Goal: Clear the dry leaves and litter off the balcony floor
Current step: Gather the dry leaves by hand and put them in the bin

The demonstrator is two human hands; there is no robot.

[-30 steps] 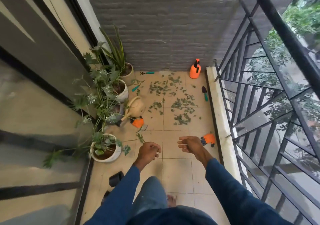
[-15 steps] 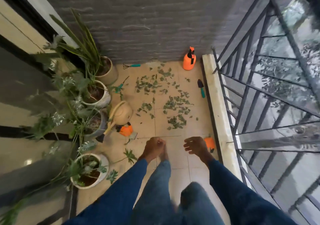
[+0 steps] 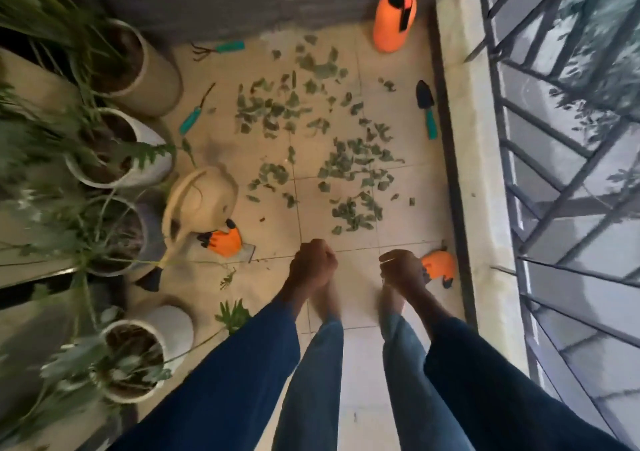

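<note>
I am holding my left hand (image 3: pixel 313 264) balled in a tight fist, empty as far as the blur shows; my right hand (image 3: pixel 403 270) is curling loosely, seemingly gripping nothing. Just right of it, a rubbery orange glove (image 3: pixel 439 266) is lying crumpled. Beyond both hands, flat green leaves (image 3: pixel 349 166) are littering the smooth beige tiles (image 3: pixel 273 215).

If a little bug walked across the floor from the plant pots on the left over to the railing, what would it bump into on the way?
White plant pot → teal-handled hand tool → scattered leaves → black trowel with a teal handle → pale ledge → metal railing.
</note>
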